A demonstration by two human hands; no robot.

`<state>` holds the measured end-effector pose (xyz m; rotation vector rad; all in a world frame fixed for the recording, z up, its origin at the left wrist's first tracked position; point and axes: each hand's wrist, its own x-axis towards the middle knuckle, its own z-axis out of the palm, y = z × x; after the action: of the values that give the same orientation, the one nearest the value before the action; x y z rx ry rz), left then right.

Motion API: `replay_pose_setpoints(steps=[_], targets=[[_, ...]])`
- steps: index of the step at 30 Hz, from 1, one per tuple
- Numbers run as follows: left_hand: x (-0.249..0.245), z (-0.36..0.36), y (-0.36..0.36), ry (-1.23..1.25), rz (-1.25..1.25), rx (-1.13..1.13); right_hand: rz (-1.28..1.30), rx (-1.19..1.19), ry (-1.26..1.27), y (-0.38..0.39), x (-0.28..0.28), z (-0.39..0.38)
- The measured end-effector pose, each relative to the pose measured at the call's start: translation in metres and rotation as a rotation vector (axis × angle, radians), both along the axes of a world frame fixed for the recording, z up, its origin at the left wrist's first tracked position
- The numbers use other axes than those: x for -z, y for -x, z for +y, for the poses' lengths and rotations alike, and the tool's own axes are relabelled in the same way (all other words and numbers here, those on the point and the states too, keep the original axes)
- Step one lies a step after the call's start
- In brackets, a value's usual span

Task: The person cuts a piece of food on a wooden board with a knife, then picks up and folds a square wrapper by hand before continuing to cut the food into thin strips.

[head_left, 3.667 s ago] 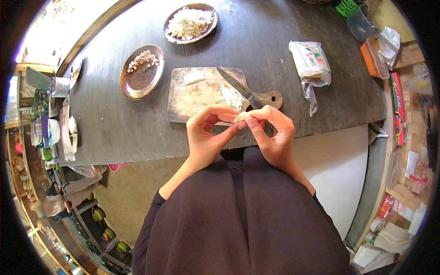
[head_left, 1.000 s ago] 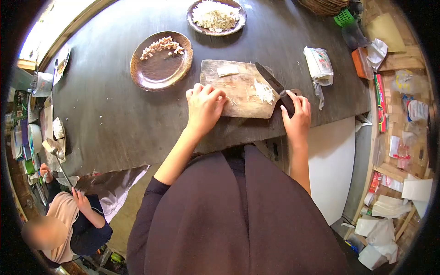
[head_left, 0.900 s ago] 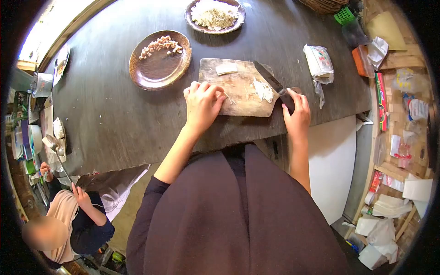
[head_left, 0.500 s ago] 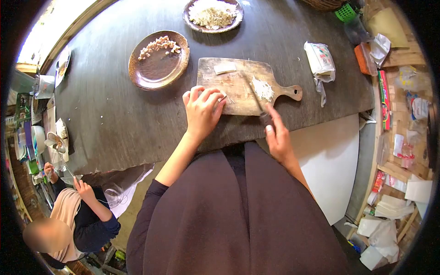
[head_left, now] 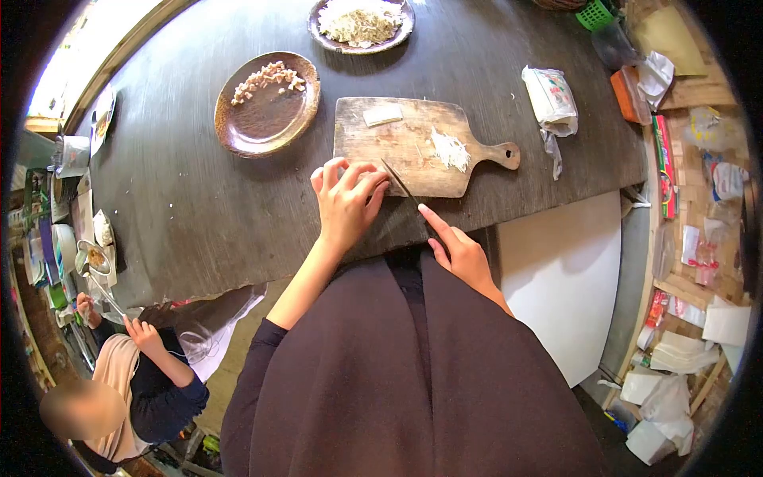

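A wooden cutting board point(head_left: 413, 147) with a handle lies near the table's front edge. My left hand point(head_left: 346, 199), fingers curled, presses on its lower left part; what lies under the fingertips is mostly hidden. In my right hand point(head_left: 457, 250) is a knife point(head_left: 403, 183), its blade tip close beside my left fingertips. A pale flat piece point(head_left: 383, 115) rests at the board's upper left, and a small heap of thin white shreds point(head_left: 451, 151) near the handle.
Beyond the board stand a brown plate point(head_left: 270, 127) with small pinkish pieces and a plate of pale shreds point(head_left: 360, 24). A white plastic packet point(head_left: 550, 103) lies on the right. At the lower left, another person point(head_left: 135, 389) holds a long utensil.
The knife in my right hand has moved left, from beside the shreds to my left fingertips. My left hand stays at the board's lower left. The view has shifted slightly.
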<state>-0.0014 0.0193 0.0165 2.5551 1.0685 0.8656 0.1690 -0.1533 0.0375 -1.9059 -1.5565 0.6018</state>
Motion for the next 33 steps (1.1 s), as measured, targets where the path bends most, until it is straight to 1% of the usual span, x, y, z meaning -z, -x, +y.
replay_pose_setpoints(steps=[2,8,13,18,20,24,26,33], targets=[[0.002,-0.001,0.001,0.011,-0.009,-0.009,-0.078,-0.007,0.032,0.002,0.000,-0.001],[0.008,0.000,0.002,-0.002,-0.019,-0.020,-0.106,-0.011,0.006,0.005,-0.003,-0.002],[0.013,-0.001,0.001,-0.009,-0.047,-0.042,-0.151,-0.004,0.038,0.009,-0.003,-0.004],[0.010,0.000,0.002,-0.006,-0.041,-0.033,-0.189,-0.005,0.041,0.012,-0.001,-0.005],[0.009,0.000,0.002,-0.006,-0.041,-0.031,-0.268,0.021,0.062,0.017,0.001,-0.007],[0.010,0.000,0.003,0.002,-0.052,-0.022,-0.307,0.046,0.083,0.028,-0.004,-0.006],[0.011,0.001,0.002,0.002,-0.059,-0.020,-0.397,0.051,0.095,0.030,0.001,-0.005],[0.011,-0.001,0.003,-0.001,-0.075,-0.035,-0.380,0.048,0.058,0.029,0.002,0.002]])
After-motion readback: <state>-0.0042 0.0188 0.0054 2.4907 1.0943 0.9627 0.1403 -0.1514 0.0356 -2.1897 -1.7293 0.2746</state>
